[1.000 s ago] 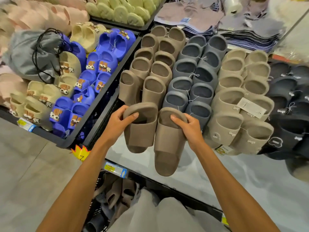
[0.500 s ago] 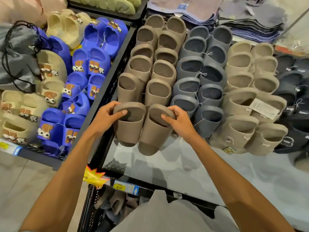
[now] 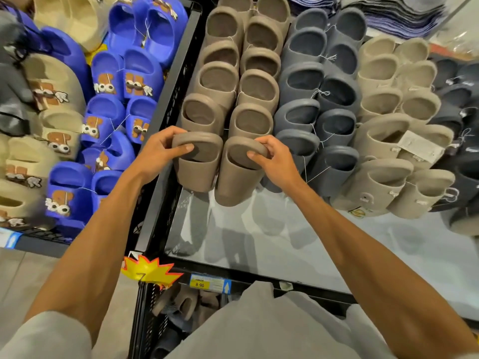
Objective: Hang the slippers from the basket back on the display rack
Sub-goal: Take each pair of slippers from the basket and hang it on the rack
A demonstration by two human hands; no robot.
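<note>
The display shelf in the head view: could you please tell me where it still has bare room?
Bare: the glossy shelf surface between the held brown pair, the beige slippers and the black front rail. Crowded: the brown rows and grey rows behind, and the blue slippers on the left.

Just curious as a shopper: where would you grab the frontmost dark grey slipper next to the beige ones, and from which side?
Pinch the thick rim of the frontmost dark grey slipper at its opening, coming from above, thumb inside. The opening faces up while its sides are packed in. The right hand holds a brown slipper that way.
</note>
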